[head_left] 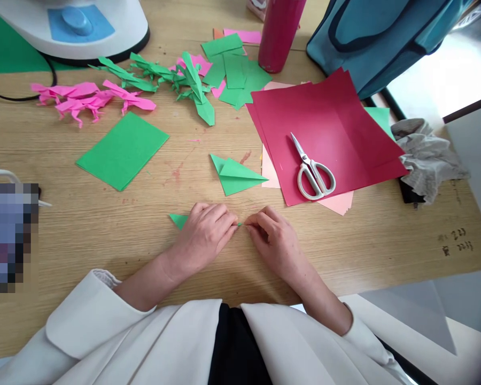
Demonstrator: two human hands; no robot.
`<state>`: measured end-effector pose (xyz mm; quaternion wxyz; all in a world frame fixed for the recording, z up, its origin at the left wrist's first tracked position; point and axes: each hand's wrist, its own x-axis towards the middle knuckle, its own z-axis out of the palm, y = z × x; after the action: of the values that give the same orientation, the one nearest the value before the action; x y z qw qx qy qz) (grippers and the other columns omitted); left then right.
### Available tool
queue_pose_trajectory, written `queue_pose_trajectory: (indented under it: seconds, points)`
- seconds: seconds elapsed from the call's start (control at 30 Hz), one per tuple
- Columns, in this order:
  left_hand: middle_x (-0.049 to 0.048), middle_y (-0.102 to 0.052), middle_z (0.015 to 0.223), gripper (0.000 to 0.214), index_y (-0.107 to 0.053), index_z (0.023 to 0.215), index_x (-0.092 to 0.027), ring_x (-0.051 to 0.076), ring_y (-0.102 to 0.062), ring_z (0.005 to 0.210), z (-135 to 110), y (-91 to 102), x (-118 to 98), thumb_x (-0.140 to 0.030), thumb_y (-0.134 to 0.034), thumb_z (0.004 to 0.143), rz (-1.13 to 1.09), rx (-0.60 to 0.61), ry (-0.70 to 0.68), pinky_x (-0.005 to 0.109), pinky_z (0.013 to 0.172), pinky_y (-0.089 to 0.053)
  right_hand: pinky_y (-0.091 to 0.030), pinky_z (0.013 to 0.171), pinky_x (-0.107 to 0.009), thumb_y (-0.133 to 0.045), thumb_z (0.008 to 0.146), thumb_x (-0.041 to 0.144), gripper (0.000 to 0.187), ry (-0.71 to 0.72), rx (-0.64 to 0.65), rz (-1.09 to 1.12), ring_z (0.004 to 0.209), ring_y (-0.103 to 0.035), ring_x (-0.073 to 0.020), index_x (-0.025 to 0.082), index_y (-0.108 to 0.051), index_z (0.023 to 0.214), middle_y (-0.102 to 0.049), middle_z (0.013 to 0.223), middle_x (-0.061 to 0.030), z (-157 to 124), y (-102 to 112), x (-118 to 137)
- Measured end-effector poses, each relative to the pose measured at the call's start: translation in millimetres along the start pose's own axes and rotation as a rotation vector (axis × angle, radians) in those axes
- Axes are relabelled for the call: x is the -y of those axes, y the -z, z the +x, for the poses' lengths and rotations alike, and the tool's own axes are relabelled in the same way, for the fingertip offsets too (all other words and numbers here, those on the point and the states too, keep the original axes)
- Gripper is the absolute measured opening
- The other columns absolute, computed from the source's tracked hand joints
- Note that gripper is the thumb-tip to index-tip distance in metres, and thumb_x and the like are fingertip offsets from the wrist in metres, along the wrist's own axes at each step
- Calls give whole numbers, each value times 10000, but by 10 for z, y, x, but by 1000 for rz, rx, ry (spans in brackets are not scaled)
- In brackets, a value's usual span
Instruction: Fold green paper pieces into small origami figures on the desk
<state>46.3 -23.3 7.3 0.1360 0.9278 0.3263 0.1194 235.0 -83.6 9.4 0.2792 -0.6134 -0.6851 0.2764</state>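
A folded green paper lies mostly hidden beneath my left hand, which presses it to the wooden table with fingers closed over it. One corner sticks out on the left, and a thin green tip shows at the fingertips. Right beside that tip, my right hand is closed in a pinch; whatever it holds is hidden or too small to make out. Just beyond both hands rests another folded green paper piece, pointed at its right end.
Beyond lie a green paper stack, pink folded figures, green folded figures and loose green pieces. White-handled scissors rest on red sheets. Behind stand a red bottle, a blue bag and a white lamp base.
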Motion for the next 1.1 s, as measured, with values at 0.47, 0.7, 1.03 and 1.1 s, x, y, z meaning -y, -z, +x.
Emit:
queue_pose_trajectory:
  seconds: [0.47,0.7,1.03,1.1]
  points:
    - [32,-615,832,129,-587,899,-174,218,-596,814,7,-54,15,-179,-495,990,-3,12,24,370,789,-382,-439,731,-298,-538,968,147,136,55,17,-75,820,-591,-180,180,-669,950,-616,901,-45,-1,-28,2]
    - [33,-618,810,158,-587,875,-172,221,-604,795,29,-46,-12,-181,-481,991,51,9,26,370,779,-382,-441,735,-308,-546,969,170,125,37,16,-146,828,-596,-186,199,-665,942,-623,903,-41,16,-94,8]
    - [24,-641,811,114,-571,842,-187,213,-606,796,74,-37,-41,-183,-520,943,29,13,80,379,776,-366,-421,712,-299,-545,957,130,125,-13,1,-165,813,-589,-182,195,-621,882,-609,870,-28,59,-74,27]
    - [21,-644,813,107,-572,841,-190,212,-605,798,86,-33,-44,-189,-523,936,27,16,87,381,768,-358,-414,705,-294,-540,953,120,130,-12,-2,-151,804,-580,-179,196,-612,876,-598,860,-24,58,-63,25]
